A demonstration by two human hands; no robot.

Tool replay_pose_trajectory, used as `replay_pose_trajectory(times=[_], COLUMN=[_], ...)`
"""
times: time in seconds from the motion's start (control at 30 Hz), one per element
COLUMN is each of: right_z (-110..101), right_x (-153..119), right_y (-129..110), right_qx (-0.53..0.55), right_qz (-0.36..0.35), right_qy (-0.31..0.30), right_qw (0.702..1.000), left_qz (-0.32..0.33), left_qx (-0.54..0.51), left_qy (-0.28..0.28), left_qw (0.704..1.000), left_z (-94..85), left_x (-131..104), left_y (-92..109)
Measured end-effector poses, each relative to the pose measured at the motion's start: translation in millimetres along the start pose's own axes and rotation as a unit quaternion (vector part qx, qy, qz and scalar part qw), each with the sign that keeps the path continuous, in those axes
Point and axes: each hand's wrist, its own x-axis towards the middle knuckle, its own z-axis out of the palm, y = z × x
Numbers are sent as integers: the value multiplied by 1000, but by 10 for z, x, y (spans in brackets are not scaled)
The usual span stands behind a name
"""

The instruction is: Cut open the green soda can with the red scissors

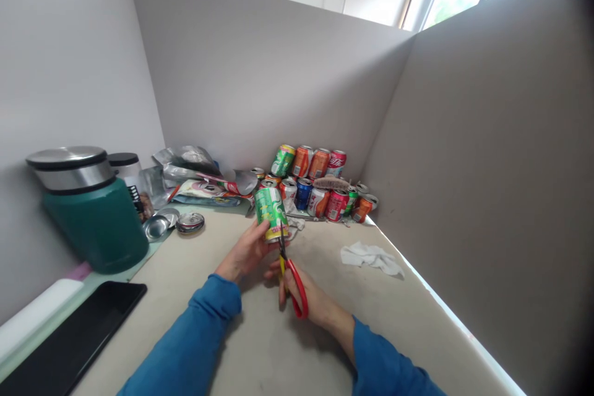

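Observation:
Near the middle of the table, my left hand (250,250) is closed around the lower part of a green and yellow drink can (270,207), which it holds slightly tilted. My right hand (304,294) grips a pair of scissors (301,304) with red and yellow handles. The dark blades point up and lie against the lower right side of the can. Whether they have gone into the metal I cannot tell. Some fingers of my left hand are hidden behind the can.
Behind my hands several drink cans (319,163) are stacked against the partition. Cut metal sheets and packets (204,189) lie left of them, with can ends (190,223) in front. A green canister (95,216) and a black tablet (78,337) are at left, a crumpled tissue (371,258) at right.

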Motion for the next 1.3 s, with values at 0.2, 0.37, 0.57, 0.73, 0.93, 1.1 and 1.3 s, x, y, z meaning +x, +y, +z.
replay_pose_trajectory(times=[0.2,0.37,0.57,0.73,0.93,1.1,1.3], right_z=[51,73,70,70,58,90,123], right_x=[5,27,43,36,34,17,8], right_y=[99,129,109,111,185,79,-87], right_qx=[30,56,66,71,49,-14,-67], right_qz=[-7,0,12,11,-15,-7,19], right_qy=[37,28,38,39,52,101,128], right_qw=[999,998,997,997,997,995,989], left_qz=[30,46,52,41,31,33,44], left_qx=[18,28,42,37,48,42,36], left_qy=[-8,-10,-22,-38,-40,-49,-43], left_qw=[999,998,998,998,998,997,997], left_z=[-16,-32,-1,-25,-22,-10,-45], left_x=[6,17,4,21,24,10,28], left_y=[-16,-22,9,-10,-43,-35,-30])
